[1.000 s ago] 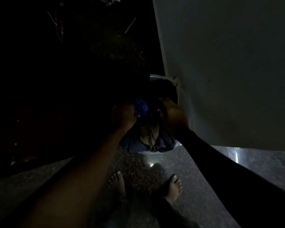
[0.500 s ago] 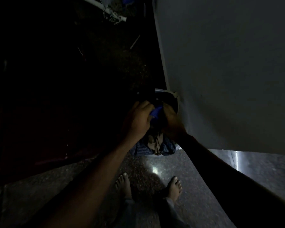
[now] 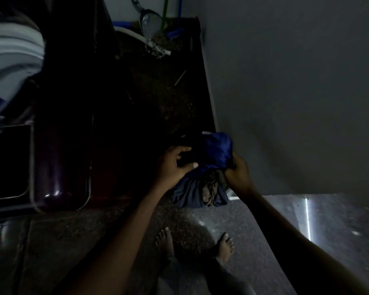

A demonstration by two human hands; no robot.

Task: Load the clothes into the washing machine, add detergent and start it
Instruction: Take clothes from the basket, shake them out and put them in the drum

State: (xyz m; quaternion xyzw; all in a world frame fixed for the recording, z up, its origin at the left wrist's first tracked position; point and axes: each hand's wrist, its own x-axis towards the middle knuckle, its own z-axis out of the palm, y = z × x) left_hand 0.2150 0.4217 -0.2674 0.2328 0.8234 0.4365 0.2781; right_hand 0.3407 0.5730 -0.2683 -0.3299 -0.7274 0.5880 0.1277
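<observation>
Gripping the clothes (image 3: 190,194) from either side, your left hand (image 3: 174,165) and right hand (image 3: 239,172) sit wider apart than before, blue cloth (image 3: 217,147) bulging between them.

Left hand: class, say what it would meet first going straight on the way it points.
The shiny blue cloth in the clothes bundle that the left hand grips; beyond it, probably the plain grey surface, though depth is unclear.

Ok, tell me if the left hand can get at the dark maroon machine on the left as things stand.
Probably, but not freely: nothing stands between the left hand and the maroon machine, yet that hand and the right hand both grip the clothes bundle.
</observation>
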